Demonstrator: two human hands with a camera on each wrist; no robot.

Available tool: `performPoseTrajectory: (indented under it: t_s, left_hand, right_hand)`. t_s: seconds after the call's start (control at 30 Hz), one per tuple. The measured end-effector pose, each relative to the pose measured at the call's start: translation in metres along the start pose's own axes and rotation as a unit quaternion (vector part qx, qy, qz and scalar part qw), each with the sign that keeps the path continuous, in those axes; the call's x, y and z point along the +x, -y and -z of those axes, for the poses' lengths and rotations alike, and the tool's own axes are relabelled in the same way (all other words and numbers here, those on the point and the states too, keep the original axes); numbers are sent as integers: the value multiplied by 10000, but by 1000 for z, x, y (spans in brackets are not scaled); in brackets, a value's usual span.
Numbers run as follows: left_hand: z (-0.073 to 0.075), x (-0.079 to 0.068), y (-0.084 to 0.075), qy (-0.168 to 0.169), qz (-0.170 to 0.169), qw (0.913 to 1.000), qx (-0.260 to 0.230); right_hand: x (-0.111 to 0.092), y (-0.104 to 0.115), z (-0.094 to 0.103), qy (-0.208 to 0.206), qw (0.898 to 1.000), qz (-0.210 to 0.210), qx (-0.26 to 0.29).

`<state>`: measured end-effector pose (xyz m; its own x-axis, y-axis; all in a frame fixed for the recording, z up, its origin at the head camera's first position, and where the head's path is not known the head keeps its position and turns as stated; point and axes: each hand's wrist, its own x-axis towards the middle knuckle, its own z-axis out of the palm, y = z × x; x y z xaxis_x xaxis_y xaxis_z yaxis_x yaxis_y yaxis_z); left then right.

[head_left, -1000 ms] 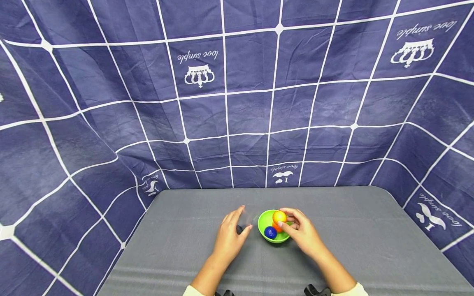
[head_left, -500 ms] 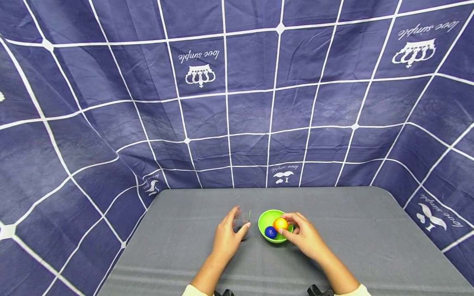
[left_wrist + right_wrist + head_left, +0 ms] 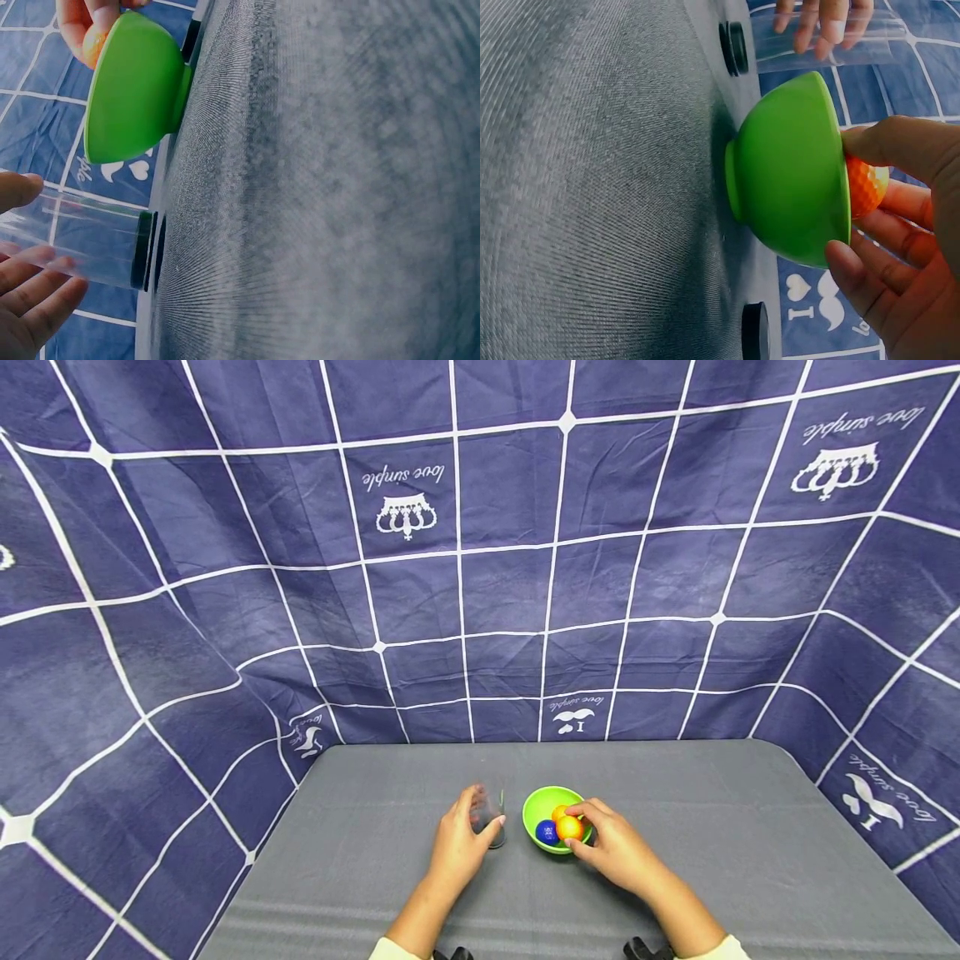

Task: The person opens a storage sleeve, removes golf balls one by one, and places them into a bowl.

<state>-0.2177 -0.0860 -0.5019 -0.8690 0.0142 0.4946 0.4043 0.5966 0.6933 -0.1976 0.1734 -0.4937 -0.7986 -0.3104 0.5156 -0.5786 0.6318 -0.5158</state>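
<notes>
In the head view my left hand [image 3: 459, 835] curls round a clear plastic cylinder [image 3: 105, 240] with a dark base. It stands upright, its base right at the table surface. To its right is a green bowl [image 3: 534, 837]. My right hand [image 3: 611, 847] reaches over the bowl's right rim, thumb and fingers pinching an orange golf ball [image 3: 569, 828]. A blue ball [image 3: 547, 832] lies left of it in the bowl, and a second orange ball [image 3: 559, 812] shows partly behind. In the right wrist view the pinched ball [image 3: 864, 187] shows its dimples above the rim.
A black disc [image 3: 756, 330] lies on the grey table [image 3: 375, 860] near the bowl, under the right hand's side. A blue cloth with white lines [image 3: 502, 585] hangs behind and at both sides of the table.
The cylinder, earlier tilted toward the bowl, now stands upright in my left hand. My right hand has lowered the orange golf ball into the bowl and nearer me, revealing the other orange ball.
</notes>
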Motion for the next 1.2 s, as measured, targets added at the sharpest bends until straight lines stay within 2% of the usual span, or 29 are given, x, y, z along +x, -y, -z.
performPoseTrajectory:
  t_s: [0.27,0.6,0.83,1.2]
  left_hand:
    - [2,-1,-3,187,281,9994,102]
    - [2,-3,-4,344,381,9986,102]
    - [3,-1,-6,486,447,9978,-20]
    - [3,-1,-4,527,497,9973,-120]
  right_hand:
    - [1,3,2,203,9984,313,-428]
    - [3,8,7,832,9942,-18,-677]
    - [4,7,3,715,9945,-103,-755]
    - [5,6,1,695,9954,-132,-647]
